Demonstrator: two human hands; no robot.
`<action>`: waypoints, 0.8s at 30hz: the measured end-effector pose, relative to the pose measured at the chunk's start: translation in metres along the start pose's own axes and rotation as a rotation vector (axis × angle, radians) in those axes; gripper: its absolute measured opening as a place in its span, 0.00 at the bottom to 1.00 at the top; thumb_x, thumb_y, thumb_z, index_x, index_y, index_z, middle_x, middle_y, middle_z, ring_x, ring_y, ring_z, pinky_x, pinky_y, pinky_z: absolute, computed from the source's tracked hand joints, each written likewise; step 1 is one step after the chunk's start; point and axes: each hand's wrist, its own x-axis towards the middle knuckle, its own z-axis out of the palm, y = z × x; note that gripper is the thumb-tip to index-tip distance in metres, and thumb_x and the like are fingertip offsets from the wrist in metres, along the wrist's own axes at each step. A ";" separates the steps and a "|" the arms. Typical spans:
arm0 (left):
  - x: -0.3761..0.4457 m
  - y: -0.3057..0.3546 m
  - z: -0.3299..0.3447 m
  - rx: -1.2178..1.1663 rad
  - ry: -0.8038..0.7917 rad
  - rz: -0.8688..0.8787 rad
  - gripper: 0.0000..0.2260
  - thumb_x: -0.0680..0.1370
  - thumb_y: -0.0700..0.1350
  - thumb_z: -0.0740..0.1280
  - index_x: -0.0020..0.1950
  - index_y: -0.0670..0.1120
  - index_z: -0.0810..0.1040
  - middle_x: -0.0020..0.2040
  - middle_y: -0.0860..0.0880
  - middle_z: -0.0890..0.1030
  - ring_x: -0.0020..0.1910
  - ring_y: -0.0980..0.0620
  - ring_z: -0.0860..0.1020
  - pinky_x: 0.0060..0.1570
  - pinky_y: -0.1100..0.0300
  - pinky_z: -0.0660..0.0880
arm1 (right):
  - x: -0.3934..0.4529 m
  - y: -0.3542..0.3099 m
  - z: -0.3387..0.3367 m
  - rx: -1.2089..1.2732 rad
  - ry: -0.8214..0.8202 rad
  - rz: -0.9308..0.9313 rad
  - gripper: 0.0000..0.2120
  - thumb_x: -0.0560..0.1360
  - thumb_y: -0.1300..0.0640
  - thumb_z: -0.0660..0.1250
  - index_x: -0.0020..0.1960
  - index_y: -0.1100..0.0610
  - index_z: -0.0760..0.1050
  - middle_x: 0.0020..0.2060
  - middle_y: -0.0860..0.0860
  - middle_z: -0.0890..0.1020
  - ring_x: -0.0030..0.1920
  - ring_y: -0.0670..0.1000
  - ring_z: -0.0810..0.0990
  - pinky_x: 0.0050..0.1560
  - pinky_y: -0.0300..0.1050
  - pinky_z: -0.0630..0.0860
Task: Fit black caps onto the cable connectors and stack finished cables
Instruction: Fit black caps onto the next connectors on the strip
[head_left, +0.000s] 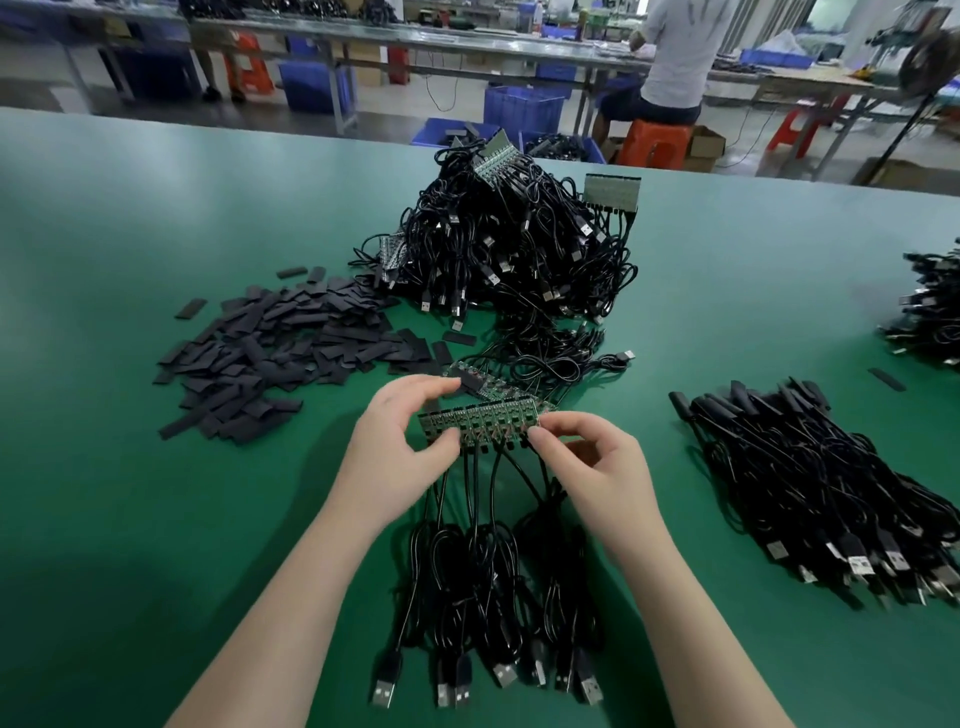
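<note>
Above the green table (156, 519), board strip (478, 418) lying left-right, pinched by left hand (400, 452), right hand (587, 462).

At three o'clock, a cable heap (930, 306) is cut by the right edge. The finished cables (821, 493) at four o'clock lose their plugs to the same edge. Both forearms run off the bottom. The fingers of the right hand (587, 457) cover one end of the board strip (478, 421), whose components are too small to read. At twelve, a seated person (675, 62) is cropped above the shoulders, blurred.
</note>
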 end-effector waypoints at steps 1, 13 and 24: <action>0.000 0.004 0.002 0.100 0.020 0.061 0.19 0.75 0.44 0.69 0.61 0.63 0.77 0.62 0.64 0.73 0.63 0.65 0.70 0.67 0.58 0.63 | -0.001 0.001 -0.001 0.006 -0.013 -0.009 0.06 0.74 0.56 0.74 0.43 0.45 0.83 0.33 0.46 0.83 0.32 0.42 0.75 0.36 0.31 0.73; 0.015 0.046 0.023 0.306 -0.158 0.231 0.06 0.76 0.51 0.70 0.53 0.56 0.82 0.47 0.62 0.82 0.49 0.63 0.77 0.52 0.63 0.73 | -0.005 0.002 -0.007 -0.098 0.112 -0.188 0.06 0.74 0.58 0.73 0.45 0.47 0.83 0.38 0.41 0.84 0.41 0.42 0.82 0.46 0.32 0.76; 0.021 0.053 0.017 0.299 -0.203 0.201 0.04 0.76 0.52 0.70 0.49 0.57 0.84 0.43 0.62 0.82 0.46 0.63 0.78 0.50 0.59 0.77 | 0.004 -0.022 -0.011 -0.185 0.044 -0.194 0.10 0.71 0.56 0.77 0.40 0.40 0.82 0.38 0.36 0.84 0.41 0.38 0.82 0.42 0.27 0.73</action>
